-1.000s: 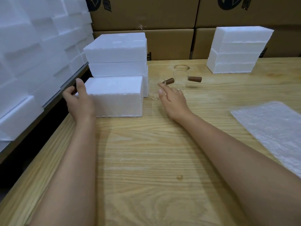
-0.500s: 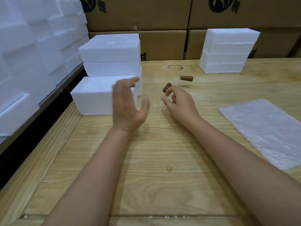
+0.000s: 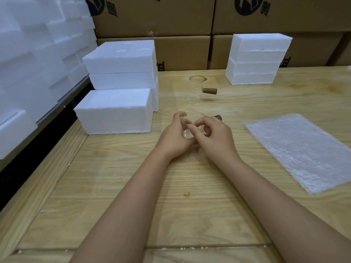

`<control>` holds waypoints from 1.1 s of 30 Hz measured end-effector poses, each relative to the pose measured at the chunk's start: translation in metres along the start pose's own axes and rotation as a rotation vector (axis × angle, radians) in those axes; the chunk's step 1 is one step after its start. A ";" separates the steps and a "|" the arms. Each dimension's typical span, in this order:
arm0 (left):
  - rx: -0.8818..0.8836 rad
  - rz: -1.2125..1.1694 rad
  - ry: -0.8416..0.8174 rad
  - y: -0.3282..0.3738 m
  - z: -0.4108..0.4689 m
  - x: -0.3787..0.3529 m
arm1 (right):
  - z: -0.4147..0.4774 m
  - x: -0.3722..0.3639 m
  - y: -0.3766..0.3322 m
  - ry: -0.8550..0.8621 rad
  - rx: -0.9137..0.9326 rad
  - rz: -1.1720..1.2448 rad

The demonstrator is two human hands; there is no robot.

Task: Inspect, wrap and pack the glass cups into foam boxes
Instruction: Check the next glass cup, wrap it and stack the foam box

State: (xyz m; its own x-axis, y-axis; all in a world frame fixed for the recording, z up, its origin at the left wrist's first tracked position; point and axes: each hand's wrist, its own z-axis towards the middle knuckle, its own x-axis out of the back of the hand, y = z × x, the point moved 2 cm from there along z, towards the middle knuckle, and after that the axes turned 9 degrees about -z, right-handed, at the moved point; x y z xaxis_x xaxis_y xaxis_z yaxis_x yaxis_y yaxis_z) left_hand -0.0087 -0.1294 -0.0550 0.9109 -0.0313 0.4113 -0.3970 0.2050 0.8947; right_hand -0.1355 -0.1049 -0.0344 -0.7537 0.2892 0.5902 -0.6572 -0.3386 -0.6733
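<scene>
The left hand (image 3: pixel 174 137) and the right hand (image 3: pixel 214 137) meet side by side above the table (image 3: pixel 114 177), and hold the near cup (image 3: pixel 191 128) between them. Behind the hands, well apart, the far cup (image 3: pixel 193 92) stands on the table. Left of the left hand sits a single foam box (image 3: pixel 114 111), just in front of the left foam stack (image 3: pixel 121 71). Right of the right hand lies the bubble wrap sheet (image 3: pixel 303 149). Behind it, further right, stands the right foam stack (image 3: pixel 256 59). The cardboard boxes (image 3: pixel 171 19) are behind everything.
</scene>
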 end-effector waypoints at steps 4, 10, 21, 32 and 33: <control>0.011 -0.027 0.008 -0.003 0.000 0.002 | 0.009 0.013 0.015 0.236 -0.114 0.053; -0.046 -0.091 -0.074 0.003 -0.004 0.007 | 0.025 0.011 0.049 0.072 -0.355 0.128; -0.151 -0.234 -0.058 0.015 -0.008 0.013 | 0.014 0.006 0.018 0.317 -0.104 0.255; -0.276 -0.145 -0.006 0.018 -0.007 0.011 | 0.011 0.001 0.007 0.302 -0.156 0.362; -0.290 -0.129 0.005 0.018 -0.007 0.010 | 0.012 0.001 0.007 0.301 -0.172 0.357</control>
State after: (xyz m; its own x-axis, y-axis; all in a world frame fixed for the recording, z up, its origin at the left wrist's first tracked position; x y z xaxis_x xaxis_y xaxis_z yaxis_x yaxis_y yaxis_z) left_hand -0.0058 -0.1186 -0.0357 0.9525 -0.0703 0.2965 -0.2306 0.4698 0.8521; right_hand -0.1405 -0.1176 -0.0337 -0.8834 0.4360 0.1717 -0.3300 -0.3187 -0.8886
